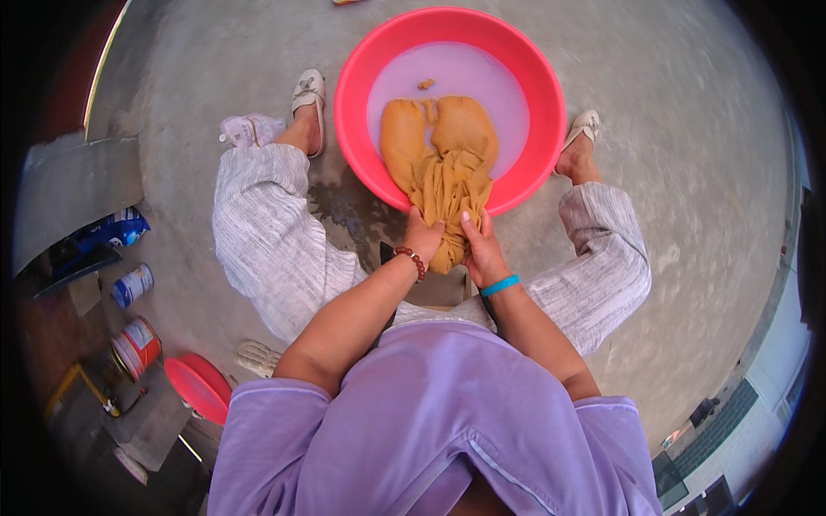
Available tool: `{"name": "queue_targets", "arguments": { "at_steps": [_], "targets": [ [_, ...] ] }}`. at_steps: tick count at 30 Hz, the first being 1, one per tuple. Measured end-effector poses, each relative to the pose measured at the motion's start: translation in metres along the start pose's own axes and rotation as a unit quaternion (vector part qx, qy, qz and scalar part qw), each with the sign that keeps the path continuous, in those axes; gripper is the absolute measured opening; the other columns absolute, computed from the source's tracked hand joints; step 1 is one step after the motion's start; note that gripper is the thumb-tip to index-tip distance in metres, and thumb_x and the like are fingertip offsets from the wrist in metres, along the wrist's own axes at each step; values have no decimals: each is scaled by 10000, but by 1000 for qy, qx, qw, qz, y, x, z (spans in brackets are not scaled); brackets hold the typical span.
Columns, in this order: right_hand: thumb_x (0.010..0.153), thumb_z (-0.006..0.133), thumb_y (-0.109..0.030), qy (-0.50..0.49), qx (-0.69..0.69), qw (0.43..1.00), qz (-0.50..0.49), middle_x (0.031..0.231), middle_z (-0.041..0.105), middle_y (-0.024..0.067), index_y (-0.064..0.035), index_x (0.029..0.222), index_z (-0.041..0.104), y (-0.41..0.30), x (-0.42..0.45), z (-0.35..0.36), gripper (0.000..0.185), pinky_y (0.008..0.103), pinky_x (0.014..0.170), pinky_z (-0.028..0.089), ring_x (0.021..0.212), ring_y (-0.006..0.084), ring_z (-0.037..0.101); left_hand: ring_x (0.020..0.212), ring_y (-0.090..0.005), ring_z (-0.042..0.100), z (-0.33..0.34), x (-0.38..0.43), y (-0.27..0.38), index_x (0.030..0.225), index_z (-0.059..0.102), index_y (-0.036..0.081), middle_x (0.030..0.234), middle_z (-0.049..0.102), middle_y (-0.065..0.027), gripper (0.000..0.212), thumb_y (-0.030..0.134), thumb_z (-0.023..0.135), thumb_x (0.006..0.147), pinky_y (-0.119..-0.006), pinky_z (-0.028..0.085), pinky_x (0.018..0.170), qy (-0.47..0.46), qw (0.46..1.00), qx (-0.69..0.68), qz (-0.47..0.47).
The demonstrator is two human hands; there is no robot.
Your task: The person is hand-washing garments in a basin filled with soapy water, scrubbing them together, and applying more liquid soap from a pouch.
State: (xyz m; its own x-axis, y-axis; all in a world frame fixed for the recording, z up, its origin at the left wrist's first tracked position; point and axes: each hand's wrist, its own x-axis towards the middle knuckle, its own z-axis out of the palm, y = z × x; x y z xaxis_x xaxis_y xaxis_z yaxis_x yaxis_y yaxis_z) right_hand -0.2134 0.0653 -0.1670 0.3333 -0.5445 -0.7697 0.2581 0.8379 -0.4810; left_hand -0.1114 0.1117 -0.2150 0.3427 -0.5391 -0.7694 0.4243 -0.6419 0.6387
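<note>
Both my hands grip the bunched near end of a wet mustard-yellow garment (452, 174) over the near rim of a large pink plastic basin (356, 71). My left hand (424, 237) holds its left side, the thumb lying on the cloth. On the right side, my right hand (483, 248) has thumb and fingers around the folds. The far part of the garment lies puffed up in two bulges in cloudy, pale purple water (452, 68). A small yellow tip of cloth (426, 84) pokes out of the water beyond them.
The basin stands on a concrete floor (697, 193) between my feet, with a wet patch (352, 213) beside it. Near my left foot lies a translucent plastic bottle or pouch (251, 130). Farther left are a blue-and-white can (133, 286), a red can (137, 348) and a smaller pink basin (199, 387).
</note>
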Motion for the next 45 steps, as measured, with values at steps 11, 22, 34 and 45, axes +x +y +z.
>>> {"name": "queue_targets", "arguments": {
  "at_steps": [11,22,34,45],
  "targets": [
    [700,644,9,-81,-193,975,-81,1145,463,105,-8,1266,261,8,10,-19,683,288,848,423,1031,180,475,1035,-193,503,-1,-18,46,1201,396,61,1149,498,-82,388,313,396,905,-338,418,882,-272,912,-285,-118],
    [708,459,140,0,-115,992,-59,1091,516,102,-39,1195,380,5,5,-7,525,311,800,459,972,212,527,915,-264,563,-28,-47,126,1061,501,-24,939,582,-182,409,260,559,773,-328,432,790,-110,901,385,168],
    [662,473,133,-5,-228,972,-60,1052,526,92,-27,1155,406,19,-3,-3,523,294,805,445,966,186,522,684,-110,545,-262,7,208,1049,498,28,841,553,-56,339,94,628,743,-214,468,561,324,927,-40,184],
    [581,584,30,38,-532,806,-258,987,513,195,-19,1074,447,31,8,-13,514,383,835,393,956,384,460,768,-256,598,-374,150,119,1078,491,-38,862,599,-135,504,322,599,742,-310,511,556,314,861,399,29]
  ]
}}
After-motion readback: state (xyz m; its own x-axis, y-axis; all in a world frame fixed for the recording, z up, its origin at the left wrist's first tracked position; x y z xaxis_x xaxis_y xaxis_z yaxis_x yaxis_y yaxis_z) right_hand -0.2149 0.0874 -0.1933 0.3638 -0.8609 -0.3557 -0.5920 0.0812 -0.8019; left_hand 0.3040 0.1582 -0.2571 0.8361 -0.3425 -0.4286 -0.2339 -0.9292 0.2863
